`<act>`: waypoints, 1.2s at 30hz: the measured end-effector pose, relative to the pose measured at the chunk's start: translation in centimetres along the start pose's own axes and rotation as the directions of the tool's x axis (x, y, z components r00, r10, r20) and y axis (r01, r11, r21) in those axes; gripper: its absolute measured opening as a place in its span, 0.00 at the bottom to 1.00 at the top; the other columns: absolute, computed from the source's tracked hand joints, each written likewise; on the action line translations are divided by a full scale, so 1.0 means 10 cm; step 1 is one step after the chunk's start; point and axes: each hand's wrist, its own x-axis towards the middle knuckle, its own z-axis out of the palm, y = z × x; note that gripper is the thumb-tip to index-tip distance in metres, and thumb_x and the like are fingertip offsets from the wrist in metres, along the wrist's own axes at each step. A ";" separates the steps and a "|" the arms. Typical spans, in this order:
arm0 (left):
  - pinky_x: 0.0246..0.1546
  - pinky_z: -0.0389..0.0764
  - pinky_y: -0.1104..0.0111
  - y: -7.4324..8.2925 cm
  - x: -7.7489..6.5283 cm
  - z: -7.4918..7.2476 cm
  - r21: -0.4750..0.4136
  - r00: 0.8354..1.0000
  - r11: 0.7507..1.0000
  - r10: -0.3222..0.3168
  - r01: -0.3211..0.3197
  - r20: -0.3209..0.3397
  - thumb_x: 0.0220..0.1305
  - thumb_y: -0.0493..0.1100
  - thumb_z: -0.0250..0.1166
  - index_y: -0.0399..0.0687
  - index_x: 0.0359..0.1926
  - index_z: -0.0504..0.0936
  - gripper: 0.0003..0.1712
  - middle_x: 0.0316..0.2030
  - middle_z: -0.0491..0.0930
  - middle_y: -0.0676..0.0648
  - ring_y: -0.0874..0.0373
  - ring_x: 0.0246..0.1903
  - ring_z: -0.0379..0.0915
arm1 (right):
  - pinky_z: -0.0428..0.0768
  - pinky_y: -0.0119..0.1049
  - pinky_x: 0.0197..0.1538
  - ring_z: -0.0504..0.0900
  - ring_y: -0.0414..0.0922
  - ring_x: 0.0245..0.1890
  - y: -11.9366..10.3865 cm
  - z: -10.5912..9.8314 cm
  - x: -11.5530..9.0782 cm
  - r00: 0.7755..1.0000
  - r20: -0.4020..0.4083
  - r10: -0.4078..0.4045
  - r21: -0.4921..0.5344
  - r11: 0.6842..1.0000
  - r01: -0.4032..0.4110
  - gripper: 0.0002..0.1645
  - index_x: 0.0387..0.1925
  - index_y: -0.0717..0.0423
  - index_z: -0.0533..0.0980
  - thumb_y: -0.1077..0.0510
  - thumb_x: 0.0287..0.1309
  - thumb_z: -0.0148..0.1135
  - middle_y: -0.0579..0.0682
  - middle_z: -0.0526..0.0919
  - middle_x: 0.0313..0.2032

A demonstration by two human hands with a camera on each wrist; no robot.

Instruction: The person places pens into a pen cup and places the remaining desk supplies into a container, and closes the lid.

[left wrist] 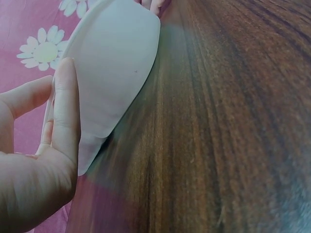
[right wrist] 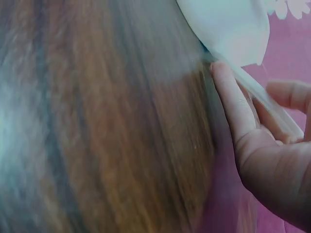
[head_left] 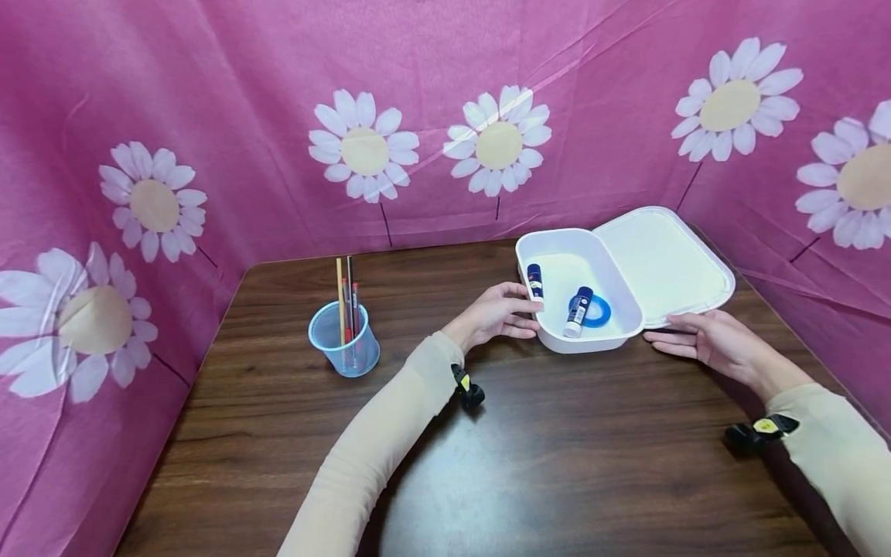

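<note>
A white plastic box (head_left: 609, 345) stands on the table with its lid (head_left: 668, 263) folded out to the right. Inside lie two dark-blue and white glue sticks (head_left: 578, 312) and a roll of blue tape (head_left: 597, 311), one stick partly over the roll. My left hand (head_left: 496, 313) holds the box at its left rim; in the left wrist view its fingers (left wrist: 66, 107) lie along the outer wall. At the lid's near edge, my right hand (head_left: 717, 344) grips with the thumb on top and fingers below, as the right wrist view shows.
To the left, a light-blue mesh pencil cup (head_left: 346, 352) holds several pencils and pens (head_left: 343, 302). Pink cloth (head_left: 264, 139) with white daisies hangs behind and on both sides of the brown wooden table (head_left: 543, 464).
</note>
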 end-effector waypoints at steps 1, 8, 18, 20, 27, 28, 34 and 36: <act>0.36 0.87 0.59 0.00 0.00 0.00 -0.001 1.000 1.000 -0.002 0.002 0.000 0.65 0.33 0.69 0.38 0.60 0.70 0.25 0.56 0.78 0.27 0.50 0.29 0.85 | 0.75 0.55 0.61 0.81 0.63 0.55 0.00 0.00 0.01 1.000 0.015 -0.004 0.053 0.999 0.003 0.23 0.46 0.68 0.77 0.70 0.78 0.32 0.62 0.83 0.51; 0.36 0.87 0.60 0.00 -0.01 0.01 0.008 1.000 1.000 -0.008 0.008 -0.001 0.65 0.33 0.69 0.38 0.61 0.69 0.27 0.55 0.79 0.28 0.50 0.29 0.85 | 0.68 0.57 0.67 0.77 0.68 0.58 -0.05 0.01 -0.01 1.000 0.016 -0.021 0.356 0.934 0.014 0.14 0.48 0.64 0.66 0.64 0.80 0.31 0.68 0.78 0.55; 0.37 0.87 0.59 0.01 -0.01 0.01 0.014 1.000 1.000 -0.003 0.003 0.006 0.65 0.34 0.69 0.34 0.69 0.63 0.35 0.56 0.78 0.27 0.49 0.31 0.85 | 0.69 0.57 0.66 0.77 0.66 0.59 -0.02 0.02 0.01 0.994 0.004 -0.110 0.391 0.915 0.100 0.20 0.56 0.69 0.69 0.74 0.76 0.30 0.70 0.78 0.56; 0.37 0.87 0.59 0.01 -0.01 0.01 0.017 1.000 1.000 -0.004 0.004 0.009 0.66 0.34 0.69 0.35 0.69 0.63 0.35 0.55 0.79 0.28 0.49 0.32 0.85 | 0.65 0.60 0.68 0.76 0.66 0.60 -0.01 0.01 0.00 0.992 -0.003 -0.126 0.434 0.894 0.115 0.23 0.59 0.66 0.66 0.75 0.75 0.27 0.69 0.77 0.58; 0.37 0.87 0.59 0.00 -0.02 0.01 0.019 1.000 1.000 -0.011 0.011 0.007 0.66 0.34 0.69 0.35 0.68 0.64 0.34 0.52 0.81 0.30 0.49 0.31 0.85 | 0.65 0.56 0.69 0.76 0.61 0.61 0.00 -0.02 -0.03 0.991 -0.075 -0.110 0.538 0.832 0.133 0.23 0.61 0.60 0.64 0.74 0.75 0.28 0.65 0.77 0.58; 0.37 0.87 0.59 0.00 -0.02 0.02 0.020 1.000 1.000 -0.011 0.011 0.008 0.66 0.34 0.69 0.35 0.68 0.64 0.34 0.52 0.81 0.30 0.49 0.32 0.85 | 0.67 0.54 0.69 0.77 0.61 0.60 0.00 -0.02 -0.03 0.991 -0.084 -0.108 0.531 0.836 0.136 0.22 0.60 0.61 0.65 0.74 0.75 0.29 0.66 0.78 0.57; 0.37 0.87 0.59 0.02 -0.03 0.02 0.022 1.000 1.000 -0.015 0.015 0.001 0.66 0.34 0.70 0.36 0.66 0.66 0.32 0.49 0.83 0.32 0.49 0.31 0.85 | 0.74 0.51 0.63 0.82 0.62 0.54 0.01 0.01 -0.01 0.987 -0.121 -0.107 0.436 0.888 0.150 0.23 0.59 0.60 0.71 0.75 0.76 0.33 0.66 0.82 0.53; 0.36 0.87 0.60 0.02 -0.03 0.02 0.022 1.000 1.000 -0.017 0.017 -0.002 0.66 0.35 0.69 0.37 0.65 0.67 0.30 0.45 0.85 0.35 0.50 0.31 0.85 | 0.75 0.51 0.62 0.82 0.62 0.54 0.01 0.02 -0.01 0.984 -0.130 -0.124 0.413 0.895 0.167 0.26 0.61 0.57 0.70 0.76 0.75 0.33 0.66 0.82 0.53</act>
